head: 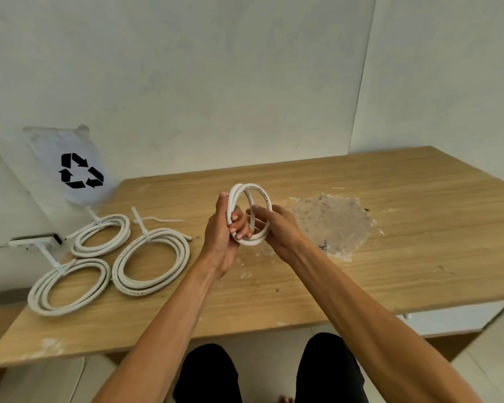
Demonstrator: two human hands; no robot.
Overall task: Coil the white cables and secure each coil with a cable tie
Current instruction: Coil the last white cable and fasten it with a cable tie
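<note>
Both hands are raised over the middle of the wooden bench (361, 274), close together, working one small white cable coil (252, 213) held upright in the air, clear of the bench top.

Left hand (223, 237): fingers curled round the left side of the coil's loops, thumb pointing up along the outside. Clamped on the coil.

Right hand (274, 225): reaches in from the right, forefinger and thumb pinching the coil on its lower right arc. Loops fan apart slightly at the top; no tie visible on this one.

Left part of the bench: three finished coils, lying flat, each cinched by a white cable tie with the tail sticking out toward the far side.
- far-left coil (101, 235), smallest of the three
- near-left coil (69, 287), hangs close to the left bench edge
- middle coil (152, 261), just beside both others, loose cable end poking out at the far right

One spare cable tie (160, 219) lies flat beyond the middle coil.

Off the far-left corner: a plastic bag (67, 161) with a black recycling mark, against the wall. A white socket block (34, 241) sits by the left bench edge.

Right of the hands: a big rough patch (332, 225) where the bench surface is scraped or stained.

Dark trousers (207, 376) visible below the near edge.
</note>
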